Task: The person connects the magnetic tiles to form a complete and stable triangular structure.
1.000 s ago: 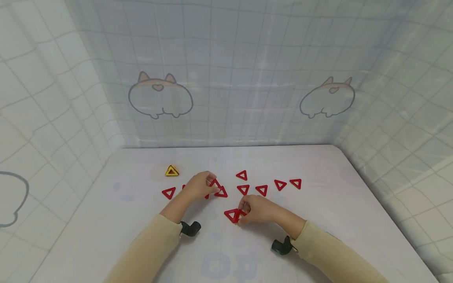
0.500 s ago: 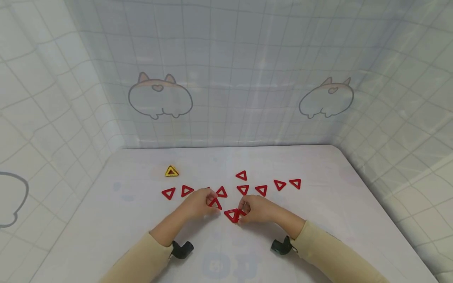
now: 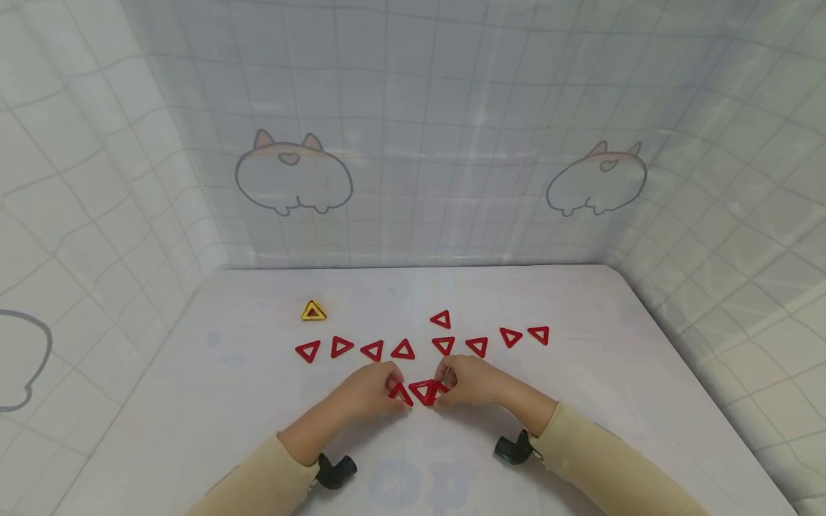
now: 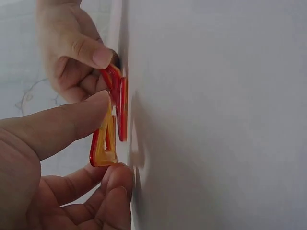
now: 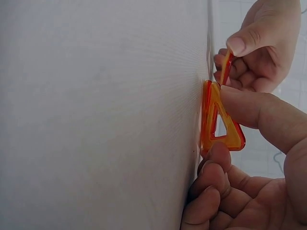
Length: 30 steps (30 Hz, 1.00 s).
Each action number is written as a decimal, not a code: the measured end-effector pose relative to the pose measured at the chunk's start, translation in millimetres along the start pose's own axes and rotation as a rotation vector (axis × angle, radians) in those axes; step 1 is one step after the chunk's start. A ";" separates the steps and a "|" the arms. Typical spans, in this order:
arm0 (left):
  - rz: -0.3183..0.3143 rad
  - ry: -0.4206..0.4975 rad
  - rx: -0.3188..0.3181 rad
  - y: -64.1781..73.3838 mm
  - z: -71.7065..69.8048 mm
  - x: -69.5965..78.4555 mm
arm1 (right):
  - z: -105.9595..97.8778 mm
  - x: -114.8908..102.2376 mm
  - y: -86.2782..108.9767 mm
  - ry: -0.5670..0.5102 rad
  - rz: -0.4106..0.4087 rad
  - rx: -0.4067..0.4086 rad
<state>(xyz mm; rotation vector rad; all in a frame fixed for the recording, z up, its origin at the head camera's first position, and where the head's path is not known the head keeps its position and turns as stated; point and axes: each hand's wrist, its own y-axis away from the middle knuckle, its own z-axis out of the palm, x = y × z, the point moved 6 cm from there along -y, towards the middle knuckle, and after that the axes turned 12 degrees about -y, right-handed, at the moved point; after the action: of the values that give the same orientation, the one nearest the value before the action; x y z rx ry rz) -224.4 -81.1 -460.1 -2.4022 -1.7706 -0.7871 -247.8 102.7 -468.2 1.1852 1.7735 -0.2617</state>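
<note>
My left hand [image 3: 371, 390] pinches a red triangle frame tile [image 4: 99, 155] between thumb and fingers, tilted up, just left of another red tile. That middle tile [image 4: 123, 110] lies flat on the table. At its right side, my right hand [image 3: 474, 381] pinches a third red triangle tile [image 5: 235, 132], which stands tilted with its edge along the flat one. Through the translucent plastic, the held tiles look orange in the wrist views. Fingers hide part of both held tiles in the head view.
Beyond the hands, several red triangle tiles lie in a loose row, among them one tile [image 3: 403, 356] near the left hand and one [image 3: 538, 330] at the far right end. A yellow triangle piece [image 3: 313, 318] sits at back left. A grid-printed sheet [image 3: 413, 215] surrounds the table.
My left hand has brought its red tile from the row toward me and rightward, beside the middle tile. The row tiles it covered now show. My right hand has stayed put.
</note>
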 end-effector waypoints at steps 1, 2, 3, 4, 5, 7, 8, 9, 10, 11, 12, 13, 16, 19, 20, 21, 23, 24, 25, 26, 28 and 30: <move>-0.005 0.000 -0.003 0.4 0.9 0.9 | 0.0 -0.1 -0.1 0.000 0.000 -0.001; -0.008 0.000 -0.005 0.6 1.8 2.0 | 0.0 -0.2 -0.2 -0.001 0.000 -0.002; -0.010 -0.002 -0.007 0.6 2.9 2.9 | 0.0 -0.3 -0.2 -0.003 0.000 -0.004; -0.010 -0.005 -0.009 0.5 4.1 3.7 | 0.0 -0.6 -0.2 -0.006 -0.001 -0.005; -0.007 -0.005 -0.010 0.5 5.1 4.8 | -0.1 -0.6 -0.4 -0.007 -0.003 -0.007; -0.004 -0.013 -0.009 0.0 7.1 6.3 | -0.4 -0.3 -0.6 -0.005 -0.002 -0.007; -0.003 -0.017 -0.008 -0.2 8.0 6.8 | -0.3 -0.5 -0.7 -0.003 -0.006 -0.007; -0.002 -0.020 -0.007 -0.3 8.7 7.4 | -0.3 -0.3 -0.8 0.003 -0.007 -0.007; -0.001 -0.021 -0.005 -0.4 9.0 8.1 | -0.4 0.0 -1.0 0.008 -0.008 -0.006; -0.002 -0.021 -0.003 -0.2 9.1 8.7 | -0.4 0.2 -1.1 0.013 -0.008 -0.005; -0.004 -0.019 -0.001 -0.1 9.2 9.2 | -0.5 0.3 -1.1 0.017 -0.009 -0.005; -0.007 -0.017 0.001 0.1 9.1 9.8 | -0.4 0.4 -1.1 0.020 -0.009 -0.005; -0.022 -0.007 0.004 0.9 8.8 11.1 | -0.5 0.3 -1.0 0.019 -0.014 -0.005; -0.041 0.000 0.006 1.6 8.8 11.9 | -0.5 0.1 -1.3 0.015 -0.017 -0.008; -0.046 0.005 0.007 1.9 8.6 12.2 | -0.6 0.1 -1.5 0.013 -0.018 -0.009; -0.052 0.008 0.007 2.1 8.6 12.5 | -0.6 0.9 -1.8 0.014 -0.015 -0.009; -0.058 0.017 0.006 2.7 8.4 13.1 | -0.8 1.7 -2.4 0.014 -0.008 -0.010; -0.060 0.020 0.005 2.9 8.3 13.4 | -0.8 2.4 -2.8 0.015 -0.004 -0.009; -0.062 0.022 0.004 3.1 8.4 13.5 | -0.9 2.9 -3.1 0.015 0.000 -0.009; -0.062 0.023 0.004 3.0 8.5 13.6 | -0.9 3.0 -3.0 0.013 0.001 -0.009; -0.063 0.023 0.005 2.7 9.1 13.4 | -1.0 3.4 -3.2 0.011 0.006 -0.009; -0.063 0.022 0.009 2.5 9.6 13.3 | -0.9 3.7 -2.9 0.006 0.006 -0.009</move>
<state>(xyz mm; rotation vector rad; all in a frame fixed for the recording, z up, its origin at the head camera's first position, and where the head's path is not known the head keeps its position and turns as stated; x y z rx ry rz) -215.8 -67.1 -462.1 -2.3333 -1.8453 -0.8071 -250.9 103.9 -471.6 1.1858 1.7748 -0.2466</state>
